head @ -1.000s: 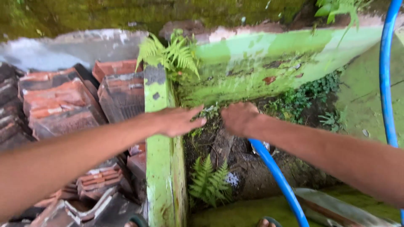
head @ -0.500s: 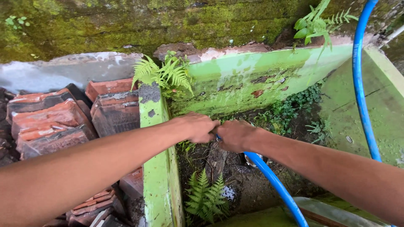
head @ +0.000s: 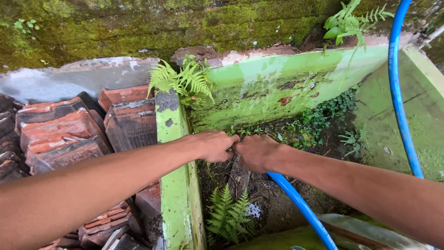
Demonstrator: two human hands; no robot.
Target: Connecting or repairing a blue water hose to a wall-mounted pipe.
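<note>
Where our two sets of fingers meet, we see them curled tight, knuckle to knuckle, above the dirt of the green trough. Our left hand [head: 213, 146] is closed into a fist, and our right hand [head: 254, 153] is closed the same way, touching it. What the fingers clamp is hidden between them; we cannot tell what it is. The blue hose [head: 303, 208] emerges from just under our right hand and runs down toward the lower edge, while another stretch climbs the right side. The green wall edge [head: 178, 194] lies under our left wrist. Ferns [head: 229, 215] grow below the hands. Stacked roof tiles [head: 69, 134] sit left.
</note>
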